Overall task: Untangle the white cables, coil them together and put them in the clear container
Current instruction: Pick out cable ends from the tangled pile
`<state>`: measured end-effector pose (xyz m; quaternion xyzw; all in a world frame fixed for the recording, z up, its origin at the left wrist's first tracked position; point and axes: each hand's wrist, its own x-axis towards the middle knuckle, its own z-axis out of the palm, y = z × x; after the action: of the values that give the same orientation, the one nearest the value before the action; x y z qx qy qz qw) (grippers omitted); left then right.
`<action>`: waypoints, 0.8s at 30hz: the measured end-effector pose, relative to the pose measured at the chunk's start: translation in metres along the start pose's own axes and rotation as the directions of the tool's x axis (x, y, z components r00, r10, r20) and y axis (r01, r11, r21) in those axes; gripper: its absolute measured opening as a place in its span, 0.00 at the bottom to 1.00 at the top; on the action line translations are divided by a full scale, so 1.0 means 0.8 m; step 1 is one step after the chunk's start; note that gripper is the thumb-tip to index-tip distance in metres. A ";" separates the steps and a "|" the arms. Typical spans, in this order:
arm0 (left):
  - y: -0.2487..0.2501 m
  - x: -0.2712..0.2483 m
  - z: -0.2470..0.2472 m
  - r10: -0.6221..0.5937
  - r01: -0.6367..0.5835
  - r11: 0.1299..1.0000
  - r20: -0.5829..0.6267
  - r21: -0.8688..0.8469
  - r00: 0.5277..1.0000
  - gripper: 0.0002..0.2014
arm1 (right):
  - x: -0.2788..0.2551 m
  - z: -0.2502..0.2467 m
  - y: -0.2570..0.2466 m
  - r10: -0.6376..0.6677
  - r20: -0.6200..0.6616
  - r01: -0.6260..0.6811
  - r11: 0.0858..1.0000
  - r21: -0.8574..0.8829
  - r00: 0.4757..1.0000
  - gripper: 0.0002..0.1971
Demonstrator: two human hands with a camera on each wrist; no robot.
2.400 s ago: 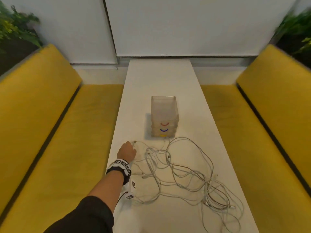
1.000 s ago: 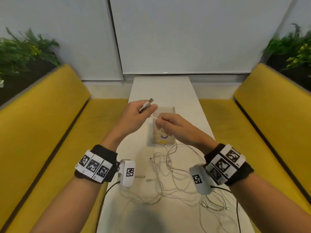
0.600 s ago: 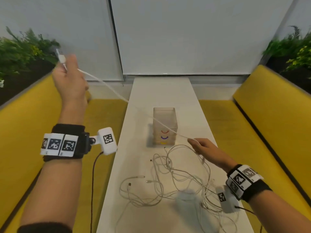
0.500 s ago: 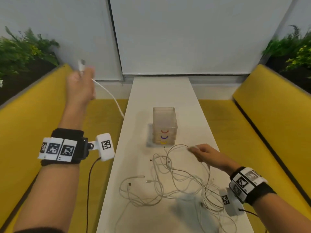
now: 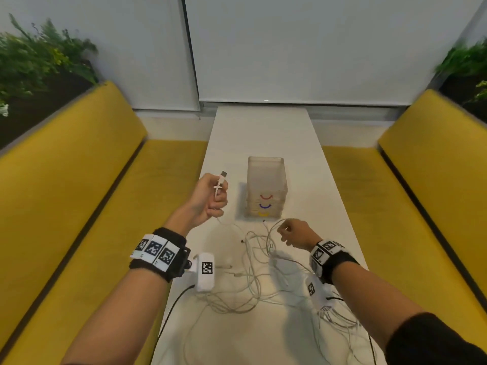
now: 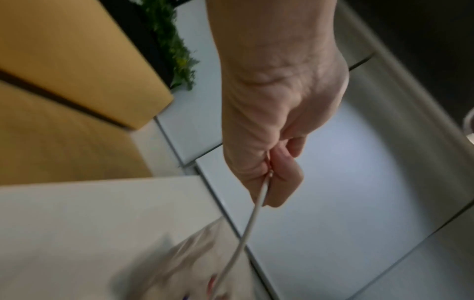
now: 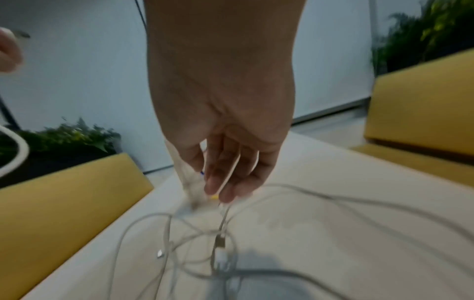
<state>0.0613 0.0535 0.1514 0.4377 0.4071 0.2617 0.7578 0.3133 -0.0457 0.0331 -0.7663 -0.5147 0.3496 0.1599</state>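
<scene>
A yellow sofa (image 5: 66,185) runs along the left wall with plants (image 5: 39,61) behind it. Next to it, the left hand (image 5: 209,200) is raised over the left edge of the bench (image 5: 263,127), fingers (image 6: 282,172) clenched round one white cable (image 6: 246,227) near its plug (image 5: 223,174), which points up and away. That cable drops from the fist towards the near right and joins the tangle (image 5: 258,275) of white cables lying loose on the bench between the two forearms. Just beyond the tangle, in the middle of the bench, stands the clear container (image 5: 266,188), upright, open at the top and with no cable in it. To its near right the right hand (image 5: 296,233) hovers low over the far edge of the tangle, fingers (image 7: 225,182) loosely extended and pointing down at a loop; whether they pinch a strand I cannot tell. The strands run mostly towards the viewer, so the right hand is the nearer one to draw the held cable out lengthwise, I would judge. A second yellow sofa (image 5: 434,180) and more plants (image 5: 469,61) close the right side; pale blinds (image 5: 290,48) hang at the far end.
</scene>
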 end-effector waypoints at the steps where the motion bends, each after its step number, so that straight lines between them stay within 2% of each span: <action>1: -0.014 0.007 0.000 -0.029 0.029 0.999 -0.023 -0.018 0.999 0.13 | 0.013 0.013 -0.001 0.019 -0.024 -0.018 1.000 0.002 1.000 0.12; 3: -0.038 0.018 0.002 -0.069 0.068 0.997 -0.072 -0.022 0.995 0.12 | 0.037 0.032 -0.004 0.026 -0.058 -0.030 0.998 -0.056 0.998 0.14; 6: -0.064 0.027 0.003 -0.079 0.089 0.994 -0.134 0.067 0.988 0.13 | 0.064 0.055 -0.009 0.026 -0.045 -0.034 0.982 -0.187 0.999 0.20; 11: -0.083 0.037 -0.012 0.006 0.025 0.982 -0.168 0.186 0.986 0.16 | 0.101 0.076 -0.009 0.046 0.055 -0.024 0.936 -0.352 0.997 0.20; 13: -0.084 0.037 -0.016 0.022 0.013 0.981 -0.175 0.193 0.984 0.16 | 0.111 0.082 -0.009 0.083 0.018 -0.069 0.917 -0.392 0.996 0.18; 16: -0.086 0.035 -0.016 -0.006 0.034 0.986 -0.171 0.164 0.985 0.14 | 0.118 0.089 -0.012 0.152 -0.112 -0.185 0.893 -0.411 0.982 0.11; 18: -0.091 0.032 -0.014 -0.043 0.066 0.988 -0.158 0.142 0.987 0.12 | 0.118 0.093 -0.012 0.168 -0.127 -0.207 0.881 -0.426 0.978 0.07; 19: -0.093 0.030 -0.014 -0.065 0.087 0.987 -0.156 0.136 0.986 0.10 | 0.117 0.093 -0.011 0.172 -0.121 -0.207 0.887 -0.413 0.978 0.05; 21: -0.097 0.026 -0.016 -0.111 0.132 0.983 -0.158 0.130 0.981 0.07 | 0.113 0.090 -0.009 0.167 -0.120 -0.197 0.926 -0.322 0.979 0.09; 24: -0.096 0.026 -0.019 -0.120 0.147 0.978 -0.178 0.148 0.977 0.12 | 0.102 0.075 -0.016 0.059 -0.204 -0.071 0.996 -0.052 0.977 0.15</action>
<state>0.0625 0.0390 0.0721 0.4452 0.5178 0.2126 0.6989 0.2810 0.0264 -0.0320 -0.8187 -0.4806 0.2595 0.1771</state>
